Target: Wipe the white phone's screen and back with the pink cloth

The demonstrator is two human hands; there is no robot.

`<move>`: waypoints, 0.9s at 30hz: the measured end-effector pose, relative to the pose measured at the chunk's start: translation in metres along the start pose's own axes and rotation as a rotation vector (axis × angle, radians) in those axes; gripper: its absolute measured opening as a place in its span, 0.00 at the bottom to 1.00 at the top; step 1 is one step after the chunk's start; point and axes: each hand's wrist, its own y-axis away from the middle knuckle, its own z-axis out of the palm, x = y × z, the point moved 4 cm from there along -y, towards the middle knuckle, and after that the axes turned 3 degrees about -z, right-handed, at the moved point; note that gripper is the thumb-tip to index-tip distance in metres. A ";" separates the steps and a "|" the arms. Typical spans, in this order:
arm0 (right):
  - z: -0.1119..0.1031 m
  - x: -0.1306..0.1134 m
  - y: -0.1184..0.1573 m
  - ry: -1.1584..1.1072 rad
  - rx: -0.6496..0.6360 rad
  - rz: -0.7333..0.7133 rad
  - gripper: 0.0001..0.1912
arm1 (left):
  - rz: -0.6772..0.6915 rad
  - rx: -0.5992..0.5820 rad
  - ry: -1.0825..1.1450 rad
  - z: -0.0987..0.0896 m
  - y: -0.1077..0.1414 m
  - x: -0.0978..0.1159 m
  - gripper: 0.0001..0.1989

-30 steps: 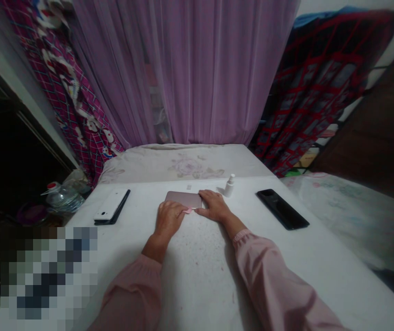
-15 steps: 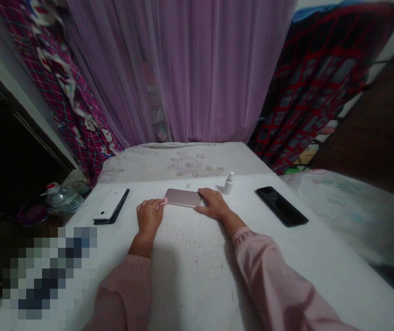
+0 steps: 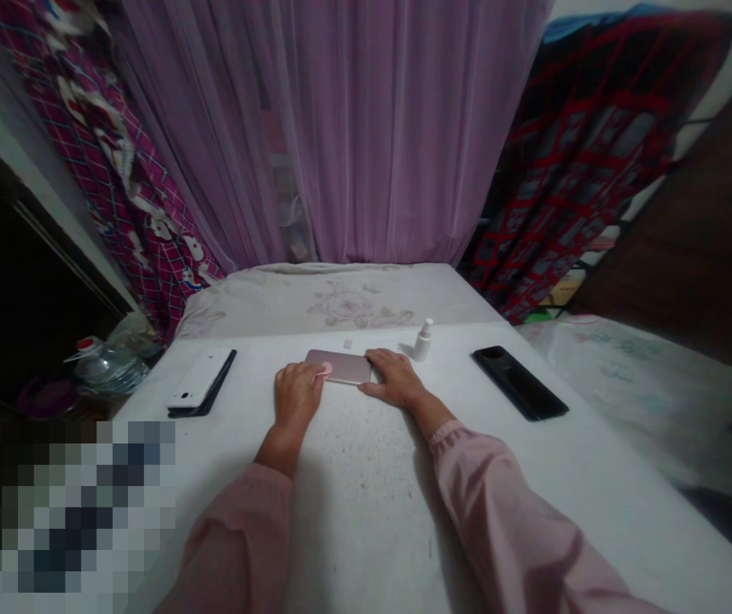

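Observation:
A rose-gold phone [image 3: 348, 367] lies flat on the white-covered table, long side across. My right hand [image 3: 393, 378] grips its right end, thumb at the near edge and fingers at the far edge. My left hand [image 3: 298, 392] is closed on a small pink cloth [image 3: 324, 369], which touches the phone's surface toward its left part. That hand covers the phone's near left corner. Behind my right hand a small white spray bottle [image 3: 423, 343] stands upright.
At the left, a white phone [image 3: 196, 382] lies on a dark one [image 3: 217, 392]. A black phone [image 3: 519, 384] lies at the right. Purple curtains [image 3: 397, 128] hang behind the table [image 3: 379, 512]. A plastic water jug [image 3: 107, 367] stands beyond the left edge. The lower left is pixelated.
My left hand has moved to the right with the pink cloth, from the phone's left edge onto its surface. My right hand keeps its hold on the phone.

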 end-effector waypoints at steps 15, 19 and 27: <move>0.004 0.004 -0.004 0.005 -0.032 -0.018 0.35 | -0.291 -0.064 -0.073 -0.013 0.001 -0.032 0.13; 0.004 0.006 -0.005 0.004 -0.021 -0.008 0.35 | -0.264 -0.068 -0.037 -0.013 0.005 -0.025 0.12; 0.011 0.020 -0.004 -0.085 0.130 -0.034 0.33 | -0.219 -0.065 -0.002 -0.010 0.010 -0.022 0.10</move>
